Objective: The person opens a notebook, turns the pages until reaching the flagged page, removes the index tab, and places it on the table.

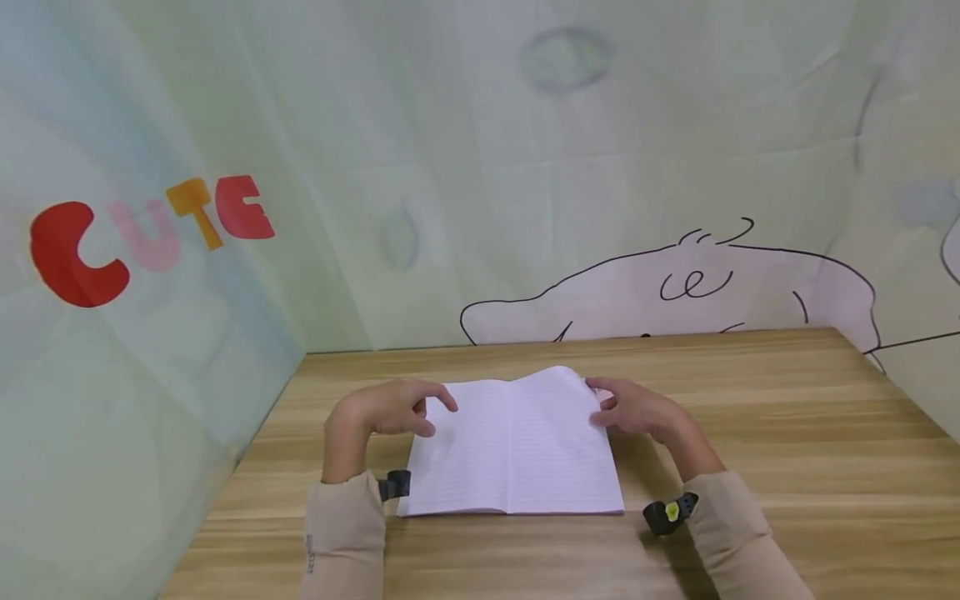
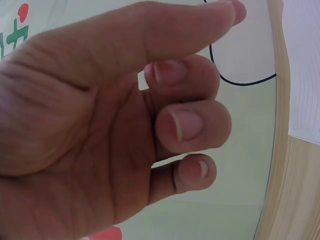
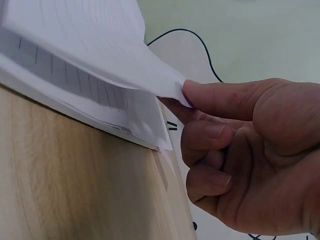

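An open notebook [image 1: 468, 467] with lined white pages lies on the wooden table, its fold running away from me. My right hand [image 1: 637, 410] is at its right edge. In the right wrist view, the thumb and a finger pinch the outer edge of a page [image 3: 135, 67], which is lifted off the pages beneath. The upper right part of that page bulges upward. Over the left page hovers my left hand [image 1: 382, 407], its fingers loosely bent. The left wrist view shows nothing between thumb and fingers of this hand [image 2: 125, 110].
The wooden table [image 1: 787, 433] extends around the notebook on all sides. Printed cloth walls [image 1: 420, 167] stand behind and to the left, with the colourful letters "CUTE" [image 1: 82, 267] and a line-drawn cartoon figure [image 1: 615, 292]. Each wrist wears a dark strap device [image 1: 670, 514].
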Demonstrator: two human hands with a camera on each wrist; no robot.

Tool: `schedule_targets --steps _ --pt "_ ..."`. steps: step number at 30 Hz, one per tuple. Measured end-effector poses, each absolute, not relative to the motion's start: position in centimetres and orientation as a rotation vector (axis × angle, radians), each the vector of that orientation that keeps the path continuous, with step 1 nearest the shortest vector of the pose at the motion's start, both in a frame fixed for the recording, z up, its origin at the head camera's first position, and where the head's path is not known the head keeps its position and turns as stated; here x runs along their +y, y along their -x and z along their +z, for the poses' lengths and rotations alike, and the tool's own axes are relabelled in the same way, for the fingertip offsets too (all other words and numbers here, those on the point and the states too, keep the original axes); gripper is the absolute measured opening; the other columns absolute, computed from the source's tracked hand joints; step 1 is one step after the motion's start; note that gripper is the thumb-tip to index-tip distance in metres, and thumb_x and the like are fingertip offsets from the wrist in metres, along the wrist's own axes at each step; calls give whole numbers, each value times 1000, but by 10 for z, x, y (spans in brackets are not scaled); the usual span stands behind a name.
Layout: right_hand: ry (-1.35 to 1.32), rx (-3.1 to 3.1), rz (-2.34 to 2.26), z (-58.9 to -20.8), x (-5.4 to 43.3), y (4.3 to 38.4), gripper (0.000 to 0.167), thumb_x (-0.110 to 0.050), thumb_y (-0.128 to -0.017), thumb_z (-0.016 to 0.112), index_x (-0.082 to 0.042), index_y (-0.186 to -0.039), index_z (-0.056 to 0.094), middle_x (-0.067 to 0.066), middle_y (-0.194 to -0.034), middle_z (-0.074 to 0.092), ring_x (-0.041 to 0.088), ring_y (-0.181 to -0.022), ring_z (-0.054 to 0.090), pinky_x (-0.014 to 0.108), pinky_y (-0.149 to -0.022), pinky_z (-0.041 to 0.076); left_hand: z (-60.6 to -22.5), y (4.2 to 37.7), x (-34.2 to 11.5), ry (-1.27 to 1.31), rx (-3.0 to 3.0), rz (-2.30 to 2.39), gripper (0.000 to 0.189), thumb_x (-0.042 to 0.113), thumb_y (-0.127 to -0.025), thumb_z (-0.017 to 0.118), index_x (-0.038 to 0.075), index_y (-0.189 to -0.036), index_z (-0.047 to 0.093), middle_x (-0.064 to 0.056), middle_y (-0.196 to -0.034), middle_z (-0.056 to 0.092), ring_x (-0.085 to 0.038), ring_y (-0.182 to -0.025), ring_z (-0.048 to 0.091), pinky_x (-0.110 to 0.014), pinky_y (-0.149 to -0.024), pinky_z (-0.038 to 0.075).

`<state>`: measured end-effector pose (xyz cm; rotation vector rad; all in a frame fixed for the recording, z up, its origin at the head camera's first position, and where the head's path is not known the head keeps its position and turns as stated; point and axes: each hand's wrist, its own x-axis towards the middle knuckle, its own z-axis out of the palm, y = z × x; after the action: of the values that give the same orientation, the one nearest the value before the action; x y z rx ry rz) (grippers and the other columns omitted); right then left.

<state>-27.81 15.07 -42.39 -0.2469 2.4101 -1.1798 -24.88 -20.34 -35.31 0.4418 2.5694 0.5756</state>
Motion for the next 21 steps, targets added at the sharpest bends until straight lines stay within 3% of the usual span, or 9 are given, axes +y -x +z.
schedule_targets --steps 7,9,12,14,16,21 --pt "258 2364 -1236 -422 152 279 72 -8 -95 67 7 -153 27 25 -125 59 29 -108 62 48 -94 50 -351 248 -201 -452 2574 565 36 4 -92 67 19 -124 65 -7 -84 55 -19 -75 49 -32 -65 40" --pt "283 2349 -1259 -421 152 279 68 -10 -95 68 10 -149 32 22 -120 62 27 -104 63 45 -91 51 -352 249 -200 -458 2576 560 35 5 -92 68 19 -124 65 -7 -85 55 -19 -76 49 -32 -65 40" --pt "318 2340 -1269 -420 152 279 36 -13 -95 68 9 -122 58 9 -89 63 19 -80 59 34 -74 50 -353 249 -199 -472 2573 548 35 5 -92 68 19 -124 65 -7 -87 56 -20 -79 50 -33 -67 41" --pt "344 2341 -1256 -421 151 280 17 -14 -96 68 3 -96 64 0 -69 51 14 -65 46 29 -63 40 -353 249 -199 -490 2569 542 35 6 -92 68 19 -124 65 -6 -88 56 -20 -80 51 -33 -68 42" --pt "357 2342 -1244 -420 151 280 24 -15 -97 67 -4 -78 59 -2 -60 37 14 -58 35 28 -59 30 -353 249 -197 -498 2567 538 34 6 -92 68 19 -124 65 -6 -89 56 -20 -81 52 -33 -69 43" --pt "382 2343 -1251 -420 147 279 29 -17 -97 66 -7 -72 57 -3 -61 38 13 -59 35 27 -60 30 -353 251 -195 -511 2572 516 34 7 -92 68 20 -123 66 -5 -90 57 -20 -83 53 -34 -72 44"
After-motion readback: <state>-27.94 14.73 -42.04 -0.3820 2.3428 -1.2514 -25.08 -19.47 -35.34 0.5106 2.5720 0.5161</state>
